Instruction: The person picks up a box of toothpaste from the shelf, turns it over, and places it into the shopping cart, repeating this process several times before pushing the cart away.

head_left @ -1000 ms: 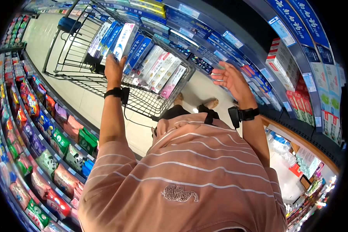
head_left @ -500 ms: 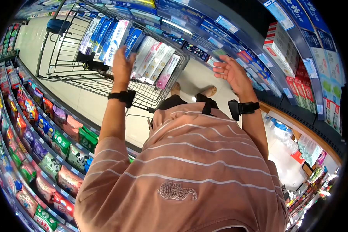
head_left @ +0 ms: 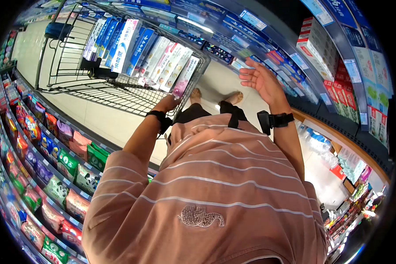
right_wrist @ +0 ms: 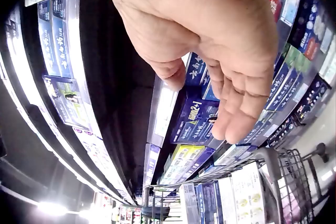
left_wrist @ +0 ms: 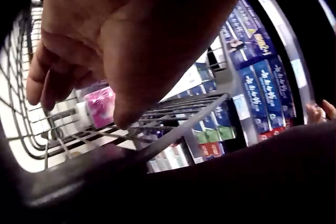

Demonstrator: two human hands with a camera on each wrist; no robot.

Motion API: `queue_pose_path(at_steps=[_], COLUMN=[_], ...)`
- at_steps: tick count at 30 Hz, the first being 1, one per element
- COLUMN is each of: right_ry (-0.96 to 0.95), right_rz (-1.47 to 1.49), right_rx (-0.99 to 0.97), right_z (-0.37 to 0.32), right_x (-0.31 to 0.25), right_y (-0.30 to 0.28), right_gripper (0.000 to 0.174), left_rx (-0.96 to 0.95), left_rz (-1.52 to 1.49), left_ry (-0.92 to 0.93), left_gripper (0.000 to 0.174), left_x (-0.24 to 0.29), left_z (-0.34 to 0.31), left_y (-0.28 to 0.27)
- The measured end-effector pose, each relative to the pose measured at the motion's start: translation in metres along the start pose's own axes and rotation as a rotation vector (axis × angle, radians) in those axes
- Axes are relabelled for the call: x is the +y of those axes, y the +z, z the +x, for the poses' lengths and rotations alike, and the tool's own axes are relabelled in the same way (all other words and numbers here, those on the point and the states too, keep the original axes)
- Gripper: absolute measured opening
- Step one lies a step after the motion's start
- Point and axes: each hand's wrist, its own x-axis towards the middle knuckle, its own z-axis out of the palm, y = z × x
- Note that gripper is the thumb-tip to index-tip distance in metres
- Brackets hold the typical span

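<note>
Left hand, fingers loosely bent, is by the pink box, contact unclear; a raised wrist best clears the cart rim. Right hand is open, empty.

Metal wire cart; glossy cardboard boxes; smooth, shiny floor; matt cloth shirt.

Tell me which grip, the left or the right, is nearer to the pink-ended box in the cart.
Left. The left grip is close by the pink-ended box; the right grip is outside the cart, near the shelves.
</note>
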Motion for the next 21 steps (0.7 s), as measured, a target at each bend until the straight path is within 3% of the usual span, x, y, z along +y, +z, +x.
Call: queue_pose_path(at_steps=[3, 6, 7, 9, 10, 11, 13, 17, 21], right_ry=[0.009, 0.021, 0.02, 0.029, 0.037, 0.045, 0.053, 0.05, 0.047], right_rz=[-0.003, -0.017, -0.027, -0.042, -0.047, -0.051, -0.06, -0.077, -0.078], right_rx=[-0.009, 0.0, 0.007, 0.018, 0.02, 0.023, 0.039, 0.058, 0.05], right_z=[-0.001, -0.004, -0.006, -0.009, -0.009, -0.009, -0.012, -0.017, -0.015], right_x=[0.003, 0.003, 0.004, 0.005, 0.006, 0.006, 0.006, 0.003, 0.003], right_y=[-0.006, -0.007, -0.007, -0.01, -0.013, -0.015, -0.017, -0.017, -0.02], right_gripper=[0.036, 0.034, 0.034, 0.034, 0.035, 0.035, 0.036, 0.037, 0.037], left_rx=[-0.071, -0.025, 0.024, -0.005, -0.026, 0.005, -0.031, -0.012, 0.009], left_rz=[-0.203, -0.631, -0.691, -0.824, -0.865, -0.905, -1.021, -1.224, -1.144], left_ry=[-0.162, -0.279, -0.316, -0.257, -0.284, -0.28, -0.278, -0.193, -0.26], left_gripper=[0.075, 0.083, 0.076, 0.039, 0.031, 0.03, 0.051, 0.046, 0.045], left_x=[-0.007, -0.023, -0.015, -0.031, -0.034, -0.036, -0.033, -0.036, -0.034], left_z=[0.013, 0.035, 0.025, 0.04, 0.047, 0.051, 0.053, 0.056, 0.054], left_y=[0.007, 0.026, 0.019, 0.03, 0.033, 0.039, 0.037, 0.048, 0.046])
